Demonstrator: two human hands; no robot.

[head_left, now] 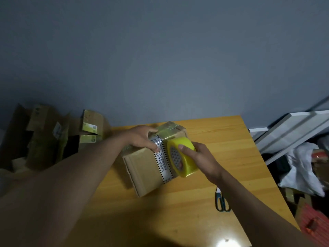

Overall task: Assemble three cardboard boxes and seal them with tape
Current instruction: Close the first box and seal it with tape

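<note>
A brown cardboard box (142, 168) lies closed on the wooden table (222, 143), with a strip of printed white tape running across its top. My left hand (142, 138) rests on the far left part of the box, fingers laid over the top and the thumb pressing on the tape strip. My right hand (201, 159) grips a yellow tape roll (185, 154), held on edge against the box's right side. The roll's grey core faces me.
Small green-handled scissors (221, 202) lie on the table at the near right. Several other cardboard boxes (90, 125) are stacked left of the table. White shelving (293, 129) and bags (302, 168) stand to the right. A grey wall is behind.
</note>
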